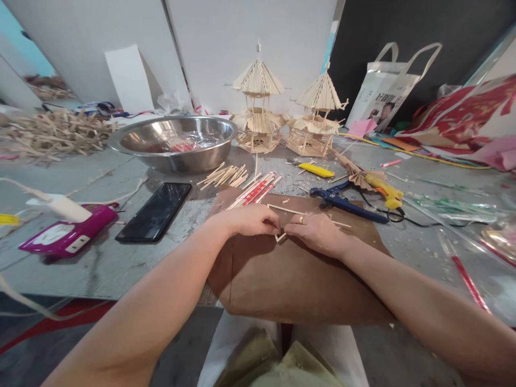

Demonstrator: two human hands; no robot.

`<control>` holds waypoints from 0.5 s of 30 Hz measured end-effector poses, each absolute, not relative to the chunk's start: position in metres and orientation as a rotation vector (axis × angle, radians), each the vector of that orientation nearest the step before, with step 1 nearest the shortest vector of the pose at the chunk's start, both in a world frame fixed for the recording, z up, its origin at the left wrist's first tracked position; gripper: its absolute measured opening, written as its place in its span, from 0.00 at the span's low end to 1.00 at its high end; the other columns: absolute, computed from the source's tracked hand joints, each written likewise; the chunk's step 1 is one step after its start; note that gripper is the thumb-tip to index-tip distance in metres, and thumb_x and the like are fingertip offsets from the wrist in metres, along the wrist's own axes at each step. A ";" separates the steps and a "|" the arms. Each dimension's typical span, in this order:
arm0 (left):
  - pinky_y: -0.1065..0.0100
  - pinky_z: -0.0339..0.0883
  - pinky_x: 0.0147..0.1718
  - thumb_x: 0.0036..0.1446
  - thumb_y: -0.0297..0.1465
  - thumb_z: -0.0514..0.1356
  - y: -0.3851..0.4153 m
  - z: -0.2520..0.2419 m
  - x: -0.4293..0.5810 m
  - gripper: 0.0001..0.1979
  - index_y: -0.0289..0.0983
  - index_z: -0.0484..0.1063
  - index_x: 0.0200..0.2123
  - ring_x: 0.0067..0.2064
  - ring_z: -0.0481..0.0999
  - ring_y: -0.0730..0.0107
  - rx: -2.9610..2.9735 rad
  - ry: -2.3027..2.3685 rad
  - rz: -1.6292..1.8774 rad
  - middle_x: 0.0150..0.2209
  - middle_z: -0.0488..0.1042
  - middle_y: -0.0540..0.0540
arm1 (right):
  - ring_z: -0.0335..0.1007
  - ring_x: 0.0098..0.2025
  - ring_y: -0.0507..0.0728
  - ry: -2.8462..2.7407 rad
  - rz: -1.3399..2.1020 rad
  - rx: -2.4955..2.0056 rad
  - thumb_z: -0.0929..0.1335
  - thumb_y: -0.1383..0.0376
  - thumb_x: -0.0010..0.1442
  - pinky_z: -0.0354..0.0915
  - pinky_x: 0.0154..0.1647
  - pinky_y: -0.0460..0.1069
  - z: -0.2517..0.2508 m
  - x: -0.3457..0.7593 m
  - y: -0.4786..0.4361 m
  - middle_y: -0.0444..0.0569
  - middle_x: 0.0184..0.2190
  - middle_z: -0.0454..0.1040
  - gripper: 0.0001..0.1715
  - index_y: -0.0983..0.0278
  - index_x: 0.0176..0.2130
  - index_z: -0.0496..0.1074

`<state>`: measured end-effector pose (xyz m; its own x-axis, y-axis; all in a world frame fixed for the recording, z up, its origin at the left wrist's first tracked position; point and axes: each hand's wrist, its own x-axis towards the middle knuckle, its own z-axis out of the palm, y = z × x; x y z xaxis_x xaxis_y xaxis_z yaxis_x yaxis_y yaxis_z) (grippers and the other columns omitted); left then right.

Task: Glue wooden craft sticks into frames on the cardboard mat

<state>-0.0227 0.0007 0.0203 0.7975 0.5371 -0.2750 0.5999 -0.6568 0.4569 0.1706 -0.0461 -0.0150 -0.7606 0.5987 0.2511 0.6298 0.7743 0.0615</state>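
Over a brown sheet (282, 285), my left hand (256, 219) is closed, its fingertips pinched at a corner where thin wooden sticks (279, 239) meet. My right hand (314, 232), with a ring on one finger, has its fingers closed on the short stick on the other side of that corner. Behind the hands, a longer wooden stick (288, 210) slants across the sheet, partly hidden by my right hand. Whether it is joined to the corner pieces I cannot tell. Red-and-white wrapped chopsticks (258, 189) lie just beyond my left hand.
Blue cutters (346, 204), a yellow glue gun (387, 191) and a yellow utility knife (316, 170) lie at the right. Two stick pagodas (260, 121) stand behind. Leftward are a steel basin (173, 161), loose sticks (226, 176), a phone (155, 212) and a purple power strip (76, 228).
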 end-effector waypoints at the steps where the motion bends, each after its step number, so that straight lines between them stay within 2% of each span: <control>1: 0.76 0.55 0.27 0.50 0.34 0.53 0.001 0.020 -0.023 0.10 0.38 0.71 0.33 0.30 0.68 0.77 2.446 0.842 -0.159 0.30 0.73 0.51 | 0.61 0.28 0.48 -2.750 -0.211 -0.962 0.57 0.69 0.58 0.48 0.25 0.44 -0.015 0.171 -0.046 0.44 0.30 0.69 0.13 0.60 0.37 0.67; 12: 0.76 0.55 0.30 0.49 0.31 0.54 0.000 0.022 -0.021 0.08 0.38 0.71 0.33 0.31 0.68 0.78 2.445 0.829 -0.169 0.32 0.73 0.52 | 0.61 0.28 0.48 -2.747 -0.218 -0.960 0.57 0.69 0.58 0.47 0.24 0.44 -0.016 0.170 -0.046 0.44 0.29 0.69 0.12 0.61 0.36 0.67; 15: 0.77 0.54 0.27 0.49 0.31 0.53 0.000 0.022 -0.020 0.08 0.38 0.71 0.32 0.28 0.67 0.79 2.410 0.829 -0.175 0.27 0.73 0.52 | 0.61 0.27 0.48 -2.744 -0.227 -0.957 0.57 0.69 0.58 0.47 0.24 0.44 -0.016 0.170 -0.046 0.44 0.29 0.69 0.12 0.61 0.36 0.67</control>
<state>-0.0204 0.0000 0.0219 0.7983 0.5229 -0.2986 0.5991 -0.6394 0.4819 0.1698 -0.0460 -0.0157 -0.7614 0.5929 0.2622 0.6279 0.7751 0.0706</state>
